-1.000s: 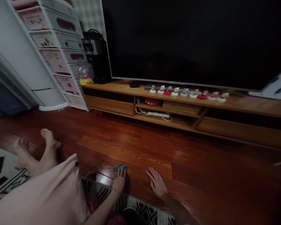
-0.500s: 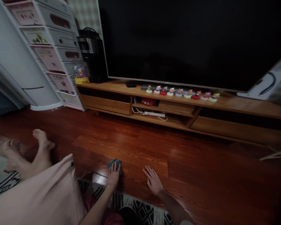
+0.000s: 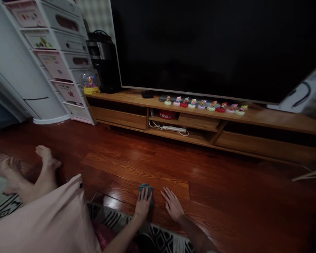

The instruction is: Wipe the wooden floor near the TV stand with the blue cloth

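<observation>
My left hand lies on a small blue-grey cloth on the wooden floor. Its fingers are stretched out flat over the cloth, whose far edge and right side show past them. To the right, my right hand rests palm down on the bare floor, its fingers spread with nothing under them that I can see. A short gap of floor separates the two hands.
A low wooden TV stand runs across ahead, carrying a row of small figurines below a large television. At left are a drawer tower, a pink cushion and a person's bare feet. A patterned rug lies nearest me.
My left hand has slid to the right along the floor with the cloth beneath it, coming closer to my right hand. The right hand stays in place.
</observation>
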`<state>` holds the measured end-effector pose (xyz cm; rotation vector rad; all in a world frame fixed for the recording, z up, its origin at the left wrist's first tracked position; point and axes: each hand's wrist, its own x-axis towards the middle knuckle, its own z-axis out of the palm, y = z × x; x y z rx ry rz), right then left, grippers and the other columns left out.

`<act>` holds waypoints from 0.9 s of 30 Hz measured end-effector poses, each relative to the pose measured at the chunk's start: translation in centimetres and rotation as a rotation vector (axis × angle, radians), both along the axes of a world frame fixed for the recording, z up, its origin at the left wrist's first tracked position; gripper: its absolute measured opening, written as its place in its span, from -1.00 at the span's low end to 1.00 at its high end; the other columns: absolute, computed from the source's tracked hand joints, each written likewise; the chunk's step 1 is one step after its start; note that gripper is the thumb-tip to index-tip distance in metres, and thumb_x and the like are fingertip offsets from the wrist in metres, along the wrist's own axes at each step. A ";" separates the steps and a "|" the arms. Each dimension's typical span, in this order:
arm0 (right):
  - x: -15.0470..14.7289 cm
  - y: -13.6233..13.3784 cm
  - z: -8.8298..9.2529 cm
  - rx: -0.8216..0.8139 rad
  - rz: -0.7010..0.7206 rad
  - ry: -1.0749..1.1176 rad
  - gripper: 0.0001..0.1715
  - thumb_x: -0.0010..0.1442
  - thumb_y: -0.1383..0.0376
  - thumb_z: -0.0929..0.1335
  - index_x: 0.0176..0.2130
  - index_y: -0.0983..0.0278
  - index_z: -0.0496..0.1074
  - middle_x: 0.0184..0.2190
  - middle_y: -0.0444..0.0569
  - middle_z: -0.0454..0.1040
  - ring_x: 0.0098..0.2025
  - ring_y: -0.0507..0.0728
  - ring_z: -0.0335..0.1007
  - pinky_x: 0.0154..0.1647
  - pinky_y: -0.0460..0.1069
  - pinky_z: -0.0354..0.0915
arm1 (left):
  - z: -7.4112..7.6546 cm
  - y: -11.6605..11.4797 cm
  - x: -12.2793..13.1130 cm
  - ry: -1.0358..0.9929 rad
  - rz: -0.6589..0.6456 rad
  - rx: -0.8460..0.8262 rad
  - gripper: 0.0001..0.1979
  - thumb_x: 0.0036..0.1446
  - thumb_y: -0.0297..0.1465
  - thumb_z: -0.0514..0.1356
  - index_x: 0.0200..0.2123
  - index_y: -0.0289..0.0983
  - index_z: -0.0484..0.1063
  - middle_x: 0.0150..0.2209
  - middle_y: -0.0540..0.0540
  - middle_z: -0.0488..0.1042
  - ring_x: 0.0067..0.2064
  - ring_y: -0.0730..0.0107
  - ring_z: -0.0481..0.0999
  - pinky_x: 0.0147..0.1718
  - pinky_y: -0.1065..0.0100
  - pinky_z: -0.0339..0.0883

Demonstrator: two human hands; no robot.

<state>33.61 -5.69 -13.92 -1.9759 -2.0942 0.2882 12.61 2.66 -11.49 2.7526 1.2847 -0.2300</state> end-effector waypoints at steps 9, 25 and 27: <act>-0.1 0.0 0.7 -0.005 0.008 0.008 -0.14 0.19 0.46 0.13 0.39 0.04 -0.12 0.42 -0.18 -0.15 0.43 0.10 -0.26 0.41 0.18 -0.12 | 0.4 1.6 -4.7 0.124 0.169 0.026 -0.35 0.18 -0.61 -0.06 0.33 -0.13 0.13 0.36 -0.21 0.11 0.34 0.00 0.11 0.21 -0.03 0.14; -0.2 -0.1 0.7 -0.004 0.005 -0.004 -0.10 0.16 0.48 0.15 0.40 0.06 -0.15 0.43 -0.17 -0.17 0.43 0.11 -0.25 0.41 0.18 -0.12 | 3.8 5.1 -5.6 0.120 0.304 -0.023 -0.29 0.16 -0.70 -0.16 0.37 -0.21 -0.02 0.41 -0.23 -0.13 0.40 0.10 -0.07 0.25 -0.02 0.05; -0.2 0.0 0.8 -0.007 0.007 0.002 -0.09 0.15 0.48 0.15 0.40 0.06 -0.16 0.43 -0.17 -0.17 0.43 0.11 -0.25 0.41 0.18 -0.12 | 4.1 5.6 -7.1 0.169 0.370 -0.015 -0.29 0.17 -0.71 -0.19 0.37 -0.22 -0.01 0.40 -0.24 -0.10 0.39 0.10 -0.04 0.26 -0.03 0.02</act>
